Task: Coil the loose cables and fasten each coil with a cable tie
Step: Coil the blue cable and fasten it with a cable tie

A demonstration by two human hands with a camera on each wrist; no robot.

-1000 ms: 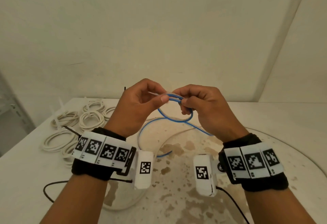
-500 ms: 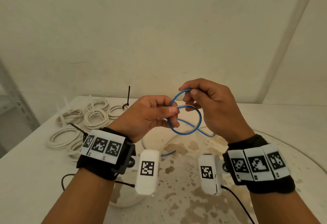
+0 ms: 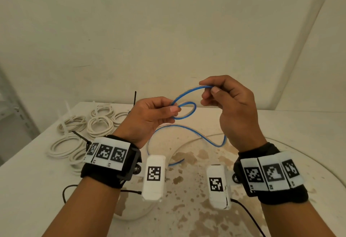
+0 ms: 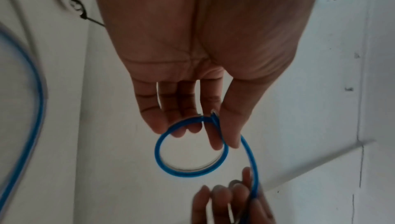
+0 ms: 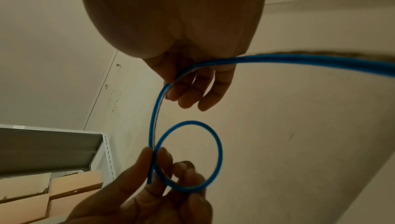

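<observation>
A thin blue cable [image 3: 187,113] is held in the air above the table. My left hand [image 3: 151,117] pinches a small loop [image 4: 190,153] of it where the strands cross, thumb against fingers. Up and to the right, my right hand [image 3: 230,105] pinches the following stretch of cable [image 5: 156,109], which arcs over to the loop. The cable's free length [image 3: 196,135] hangs down behind my right hand and trails across the table. In the right wrist view the loop [image 5: 190,156] sits between my left thumb and fingers.
Several tied coils of white cable [image 3: 99,126] lie at the table's back left, some with black tie tails sticking up [image 3: 135,99]. The white table [image 3: 299,133] is stained brown in the middle. A metal shelf with cardboard boxes [image 5: 53,185] stands to the left.
My hands have drawn apart: the right hand rose up and to the right, pulling out a new arc of blue cable, while the left kept its pinch on the small loop.
</observation>
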